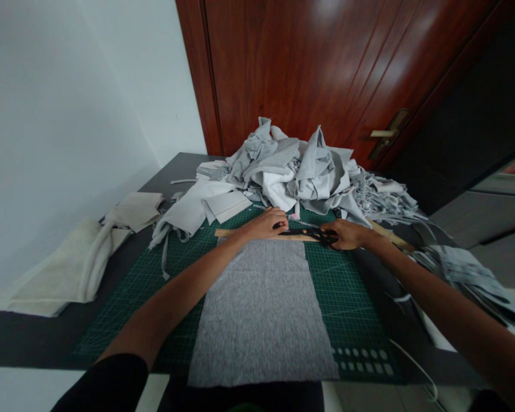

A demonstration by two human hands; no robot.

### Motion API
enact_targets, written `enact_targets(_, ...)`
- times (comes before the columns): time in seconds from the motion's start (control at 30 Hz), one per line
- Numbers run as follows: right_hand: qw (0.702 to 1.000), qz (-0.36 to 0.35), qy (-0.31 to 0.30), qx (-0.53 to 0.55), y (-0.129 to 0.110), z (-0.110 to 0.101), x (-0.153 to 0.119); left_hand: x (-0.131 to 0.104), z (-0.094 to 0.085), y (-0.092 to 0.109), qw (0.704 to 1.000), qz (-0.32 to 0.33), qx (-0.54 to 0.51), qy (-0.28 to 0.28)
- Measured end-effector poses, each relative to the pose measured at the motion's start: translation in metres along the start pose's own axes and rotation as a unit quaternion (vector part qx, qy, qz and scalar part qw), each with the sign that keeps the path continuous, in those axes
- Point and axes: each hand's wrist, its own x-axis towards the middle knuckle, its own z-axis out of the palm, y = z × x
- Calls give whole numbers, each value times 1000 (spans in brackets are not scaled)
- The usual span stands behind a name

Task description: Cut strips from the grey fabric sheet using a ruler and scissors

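Note:
A grey cloth piece (pixel 264 315) lies flat on the green gridded cutting mat (pixel 343 297), its near edge reaching the table's front. Across its far end lies a wooden ruler (pixel 225 233). Black scissors (pixel 304 232) are over the ruler, blades pointing left. My right hand (pixel 343 233) is closed around their handles. At the blade end, my left hand (pixel 266 224) is curled closed above the ruler; what its fingers hold, if anything, is hidden.
A heap of grey and white cloth (pixel 283 166) rises behind the mat, with thin scraps (pixel 381 197) at its right. Cream cloth (pixel 64 272) lies left, folded cloth (pixel 476 274) right. A wooden door (pixel 292 68) stands behind the table (pixel 21 337).

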Motion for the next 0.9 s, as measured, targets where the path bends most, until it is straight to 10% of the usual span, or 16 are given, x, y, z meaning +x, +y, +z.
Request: enact_targets(0.9,999,-14,-1,28,0,0,0,-1,0,2,1000,-5,9,-3)
